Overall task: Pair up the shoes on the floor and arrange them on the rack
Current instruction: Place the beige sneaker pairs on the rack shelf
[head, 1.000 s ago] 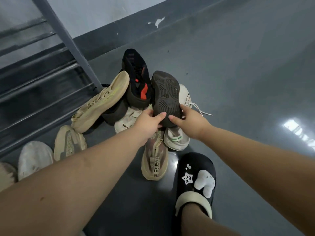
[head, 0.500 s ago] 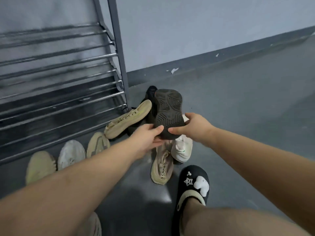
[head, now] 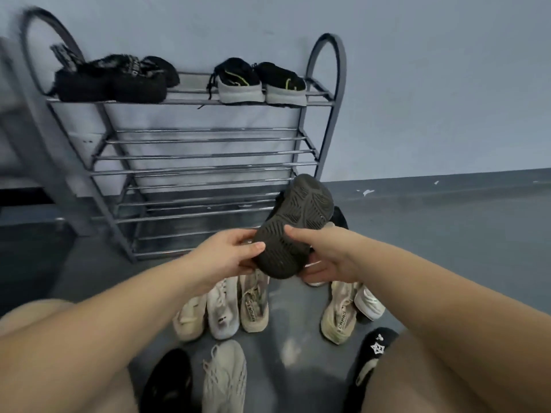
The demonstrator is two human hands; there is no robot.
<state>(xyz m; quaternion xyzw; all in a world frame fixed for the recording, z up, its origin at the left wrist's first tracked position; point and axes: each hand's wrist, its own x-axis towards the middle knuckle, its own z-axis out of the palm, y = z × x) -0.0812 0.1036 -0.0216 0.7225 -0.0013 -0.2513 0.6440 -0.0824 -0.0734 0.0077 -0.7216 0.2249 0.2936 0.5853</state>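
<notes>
I hold a dark shoe (head: 293, 228) in the air with its sole facing me, toe tilted up to the right. My left hand (head: 229, 256) grips its heel from the left and my right hand (head: 325, 254) grips it from the right. Behind it stands the grey metal shoe rack (head: 205, 156). Its top shelf carries a black fuzzy pair (head: 113, 79) and a black-and-grey pair (head: 262, 81). The lower shelves are bare. Below my hands, beige and white sneakers (head: 223, 308) lie on the floor, with another beige sneaker (head: 338, 314) to the right.
My feet wear black slippers, the right one (head: 375, 353) with a white star and the left one (head: 167, 380) at the bottom. A further beige sneaker (head: 223, 380) lies between them. A black shoe (head: 338, 217) shows behind the held one. Grey floor stretches right.
The dark shoe has been lifted from the pile and raised toward the rack in both hands. The view has tilted up, so the whole rack and its top shelf show.
</notes>
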